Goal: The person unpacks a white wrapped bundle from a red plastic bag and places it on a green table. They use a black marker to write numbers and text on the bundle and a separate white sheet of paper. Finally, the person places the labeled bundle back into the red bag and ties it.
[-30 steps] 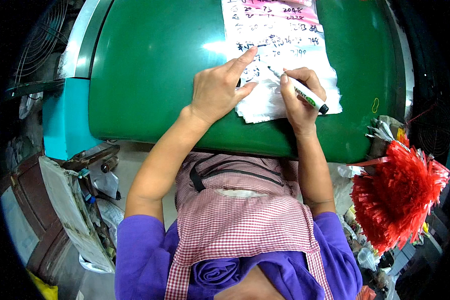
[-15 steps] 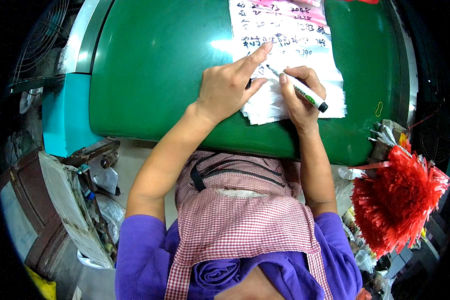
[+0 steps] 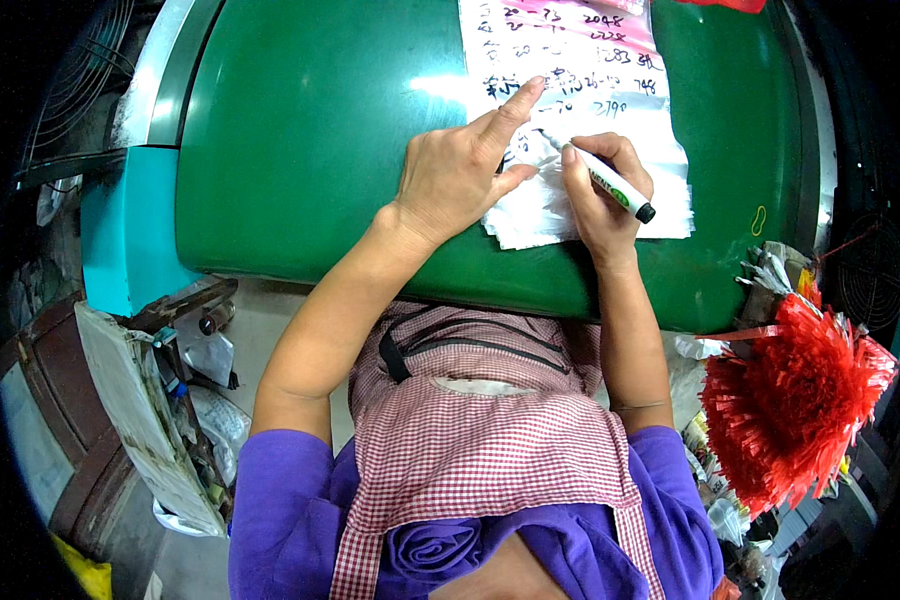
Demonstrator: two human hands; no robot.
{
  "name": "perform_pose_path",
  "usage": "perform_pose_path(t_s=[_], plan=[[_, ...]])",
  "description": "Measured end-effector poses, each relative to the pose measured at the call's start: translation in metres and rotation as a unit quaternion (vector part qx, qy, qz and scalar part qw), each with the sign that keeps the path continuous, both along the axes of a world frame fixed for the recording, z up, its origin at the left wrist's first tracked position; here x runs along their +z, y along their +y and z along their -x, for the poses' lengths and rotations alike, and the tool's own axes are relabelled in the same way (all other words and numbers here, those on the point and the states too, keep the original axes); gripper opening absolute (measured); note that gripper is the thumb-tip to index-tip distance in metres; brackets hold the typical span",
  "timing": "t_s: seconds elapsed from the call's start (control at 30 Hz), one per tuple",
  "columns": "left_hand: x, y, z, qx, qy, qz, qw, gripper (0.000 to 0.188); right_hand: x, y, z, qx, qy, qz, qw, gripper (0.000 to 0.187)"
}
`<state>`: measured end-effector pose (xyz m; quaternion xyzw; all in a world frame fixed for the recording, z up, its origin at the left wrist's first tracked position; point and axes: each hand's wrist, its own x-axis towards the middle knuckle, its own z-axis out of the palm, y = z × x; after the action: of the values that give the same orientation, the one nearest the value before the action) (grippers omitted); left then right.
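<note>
The right hand point(image 3: 602, 195) grips a white marker point(image 3: 610, 185) on the handwritten paper sheet point(image 3: 580, 110); the left hand point(image 3: 460, 175), forefinger extended, presses the sheet onto the green surface point(image 3: 300, 140)

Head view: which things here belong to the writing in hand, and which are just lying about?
In use:
- left hand, pressing down the paper sheet
- right hand, holding the marker
- green surface under the sheet

Lying about:
- red tassel bundle
- yellow rubber band
- clutter at lower left
</note>
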<state>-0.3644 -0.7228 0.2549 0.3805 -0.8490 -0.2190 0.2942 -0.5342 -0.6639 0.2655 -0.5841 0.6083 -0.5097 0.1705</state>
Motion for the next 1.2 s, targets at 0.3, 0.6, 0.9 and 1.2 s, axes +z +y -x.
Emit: perform_pose_path(t_s=[0.3, 0.6, 0.9, 1.2], plan=[[0.000, 0.000, 0.000, -0.003, -0.010, -0.004, 1.000, 0.090, -0.009, 0.000, 0.008, 0.033, 0.023, 0.038, 0.998, 0.011], [0.001, 0.000, -0.001, -0.005, -0.011, -0.005, 1.000, 0.091, 0.001, 0.001, 0.001, 0.014, 0.013, 0.007, 1.000, 0.011], [0.000, 0.000, -0.002, -0.003, -0.009, -0.006, 1.000, 0.091, 0.000, 0.000, 0.001, 0.010, 0.019, 0.010, 1.000, 0.011], [0.000, 0.000, -0.002, -0.004, -0.010, -0.009, 1.000, 0.090, -0.002, 0.002, 0.004, 0.011, 0.002, 0.011, 1.000, 0.011]])
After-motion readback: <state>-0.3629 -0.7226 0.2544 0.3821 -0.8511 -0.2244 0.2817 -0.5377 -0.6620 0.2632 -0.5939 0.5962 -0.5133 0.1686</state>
